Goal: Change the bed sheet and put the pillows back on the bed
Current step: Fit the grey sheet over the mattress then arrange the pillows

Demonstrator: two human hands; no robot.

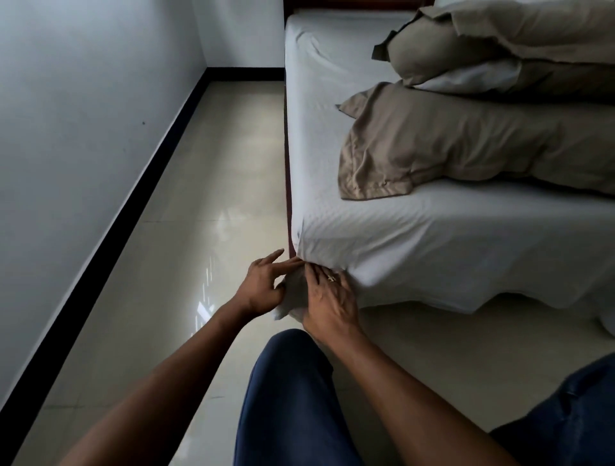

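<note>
This is a bedroom, probably in a home: a white sheet (399, 233) covers the bed (352, 4), taupe pillows (466, 146) lie on it, the floor (206, 186) is tiled.

Both our forearms reached forward and converged at bed corner (298, 247). Our left hand (264, 286) sat just left of corner, fingers straight, spread, tips touching it. Our right hand (329, 302) sat just below corner, palm down, fingers flat, pressing.
</note>
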